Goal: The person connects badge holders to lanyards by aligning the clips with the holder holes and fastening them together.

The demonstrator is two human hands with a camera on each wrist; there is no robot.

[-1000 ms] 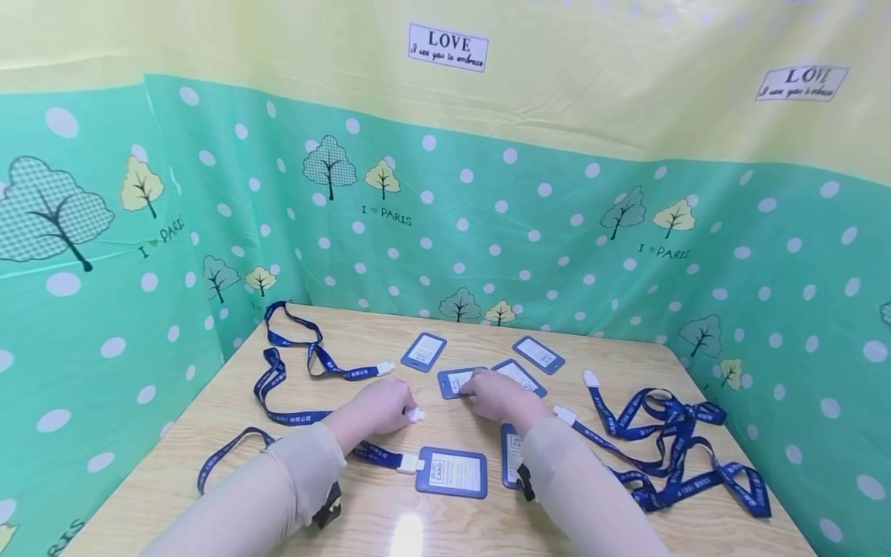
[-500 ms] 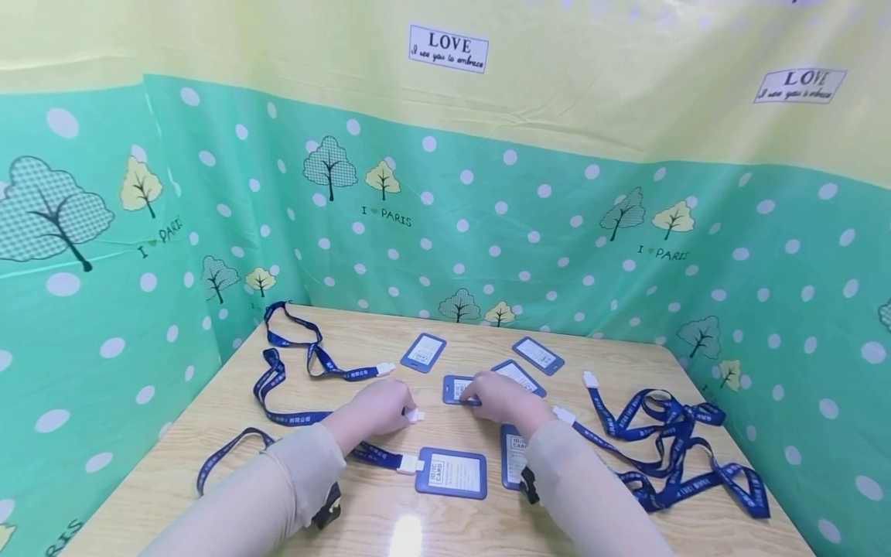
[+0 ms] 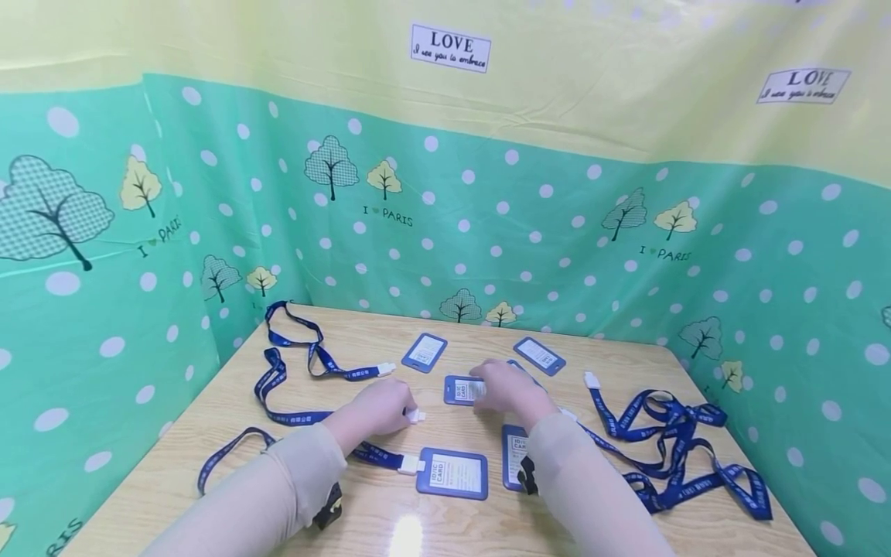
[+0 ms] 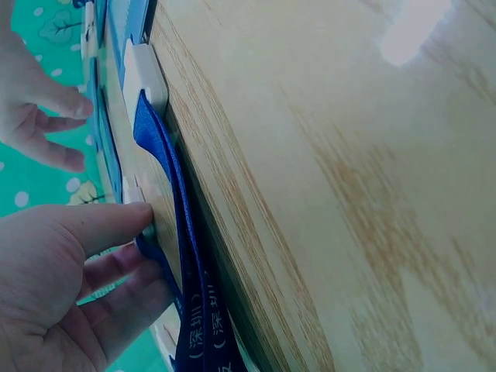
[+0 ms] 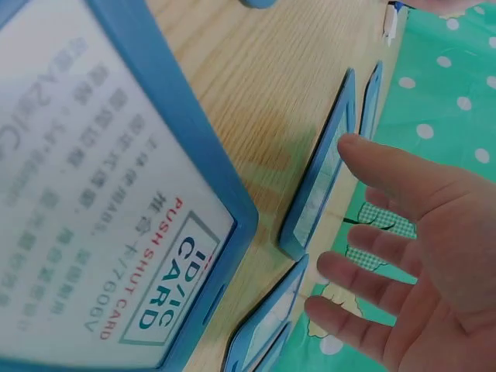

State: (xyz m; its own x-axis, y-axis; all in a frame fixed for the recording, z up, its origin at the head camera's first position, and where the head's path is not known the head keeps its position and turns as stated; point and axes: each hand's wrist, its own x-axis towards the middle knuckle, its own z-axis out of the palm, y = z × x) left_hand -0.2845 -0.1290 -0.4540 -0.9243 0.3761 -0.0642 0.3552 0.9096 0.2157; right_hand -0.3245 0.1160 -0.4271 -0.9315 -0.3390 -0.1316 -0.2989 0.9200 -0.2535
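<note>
My left hand (image 3: pixel 376 406) pinches the white clip (image 3: pixel 416 416) of a blue lanyard (image 3: pixel 299 418) between thumb and fingers, low over the wooden table. To its right lies a blue-framed ID card holder (image 3: pixel 457 391), flat, its slotted end towards the clip but apart from it. My right hand (image 3: pixel 508 391) is over the far end of that holder and hides part of it. In the right wrist view the fingers (image 5: pixel 364 283) of this hand are spread, with nothing held. Nearer me, another card holder (image 3: pixel 452 483) lies joined to a second lanyard's white clip (image 3: pixel 408 463).
Loose card holders lie at the back left (image 3: pixel 425 352), at the back right (image 3: pixel 540 355) and beside my right sleeve (image 3: pixel 513 456). One more is partly hidden behind my right hand. Tangled blue lanyards (image 3: pixel 675 433) cover the table's right side; another lanyard (image 3: pixel 295 340) lies back left.
My right hand shifted the middle card holder slightly right and towards me, then let go, its fingers opening. My left hand has stayed in place on the clip.
</note>
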